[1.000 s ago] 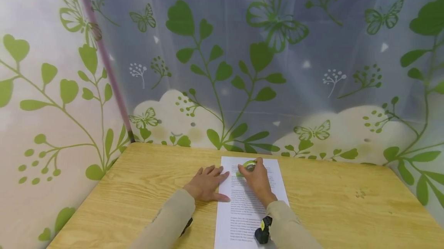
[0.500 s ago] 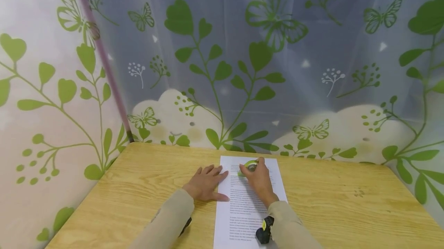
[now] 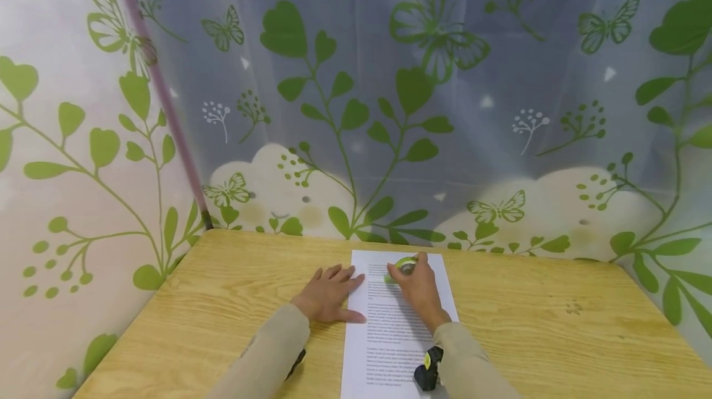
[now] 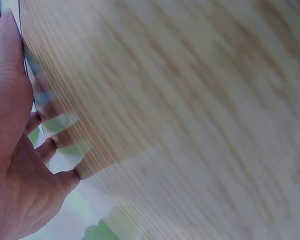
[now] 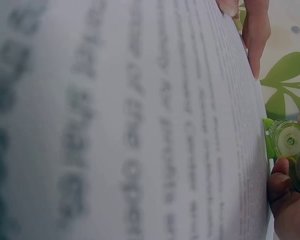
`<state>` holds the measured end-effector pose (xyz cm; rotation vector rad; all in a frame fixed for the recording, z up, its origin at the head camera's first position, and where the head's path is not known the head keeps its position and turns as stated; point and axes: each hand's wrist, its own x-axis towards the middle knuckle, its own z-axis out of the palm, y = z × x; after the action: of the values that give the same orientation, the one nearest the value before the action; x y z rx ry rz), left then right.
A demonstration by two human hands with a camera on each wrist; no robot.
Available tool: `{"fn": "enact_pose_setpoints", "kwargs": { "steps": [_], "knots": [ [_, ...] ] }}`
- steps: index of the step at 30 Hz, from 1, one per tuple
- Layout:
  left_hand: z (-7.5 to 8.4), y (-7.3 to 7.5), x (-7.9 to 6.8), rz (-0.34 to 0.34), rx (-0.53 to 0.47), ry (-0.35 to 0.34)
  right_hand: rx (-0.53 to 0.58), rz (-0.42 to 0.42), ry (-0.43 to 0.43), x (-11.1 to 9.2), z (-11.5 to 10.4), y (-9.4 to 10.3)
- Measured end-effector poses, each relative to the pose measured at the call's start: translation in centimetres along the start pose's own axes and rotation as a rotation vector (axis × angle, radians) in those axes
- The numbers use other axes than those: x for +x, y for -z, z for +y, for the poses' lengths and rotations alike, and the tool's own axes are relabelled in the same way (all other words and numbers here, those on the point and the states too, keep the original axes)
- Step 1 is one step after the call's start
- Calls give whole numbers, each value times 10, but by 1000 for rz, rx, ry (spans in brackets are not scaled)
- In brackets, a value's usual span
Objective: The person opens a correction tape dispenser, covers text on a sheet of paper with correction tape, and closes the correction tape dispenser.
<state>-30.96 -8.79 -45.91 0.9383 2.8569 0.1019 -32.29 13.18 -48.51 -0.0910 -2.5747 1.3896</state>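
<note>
A printed sheet of paper (image 3: 360,362) lies lengthwise on the wooden table, its far end near the back edge. My right hand (image 3: 418,288) pinches a green correction tape (image 3: 403,267) between thumb and fingers over the upper lines of text. In the right wrist view the clear body of the correction tape (image 5: 286,137) shows round reels inside, its green end right at the paper. My left hand (image 3: 327,297) rests with spread fingers across the sheet's left edge, thumb and fingertips on the paper. Part of this hand (image 4: 20,150) appears low over the wood in the left wrist view.
The wooden table (image 3: 545,325) extends to both sides of the sheet. Behind it hangs a curtain (image 3: 356,109) printed with green leaves and butterflies, and a pinkish pole (image 3: 167,102) stands at the back left corner. A black wrist device (image 3: 427,371) sits at the right sleeve.
My right hand has slid the correction tape a little to the right along the text. The left hand has kept its place on the paper; the head view has shifted slightly.
</note>
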Motion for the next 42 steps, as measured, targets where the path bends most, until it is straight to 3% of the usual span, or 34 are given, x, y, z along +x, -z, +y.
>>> {"fn": "enact_pose_setpoints", "kwargs": {
  "steps": [11,35,42],
  "knots": [
    [-1,-2,0,4,-17,-7,18,-31,-10,0,2,6],
    [-1,-2,-2,-5,-58,-2,17,-21,-28,-1,9,18],
    [-1,-4,1,4,-29,-2,21,-11,-21,-1,9,22]
  ]
}}
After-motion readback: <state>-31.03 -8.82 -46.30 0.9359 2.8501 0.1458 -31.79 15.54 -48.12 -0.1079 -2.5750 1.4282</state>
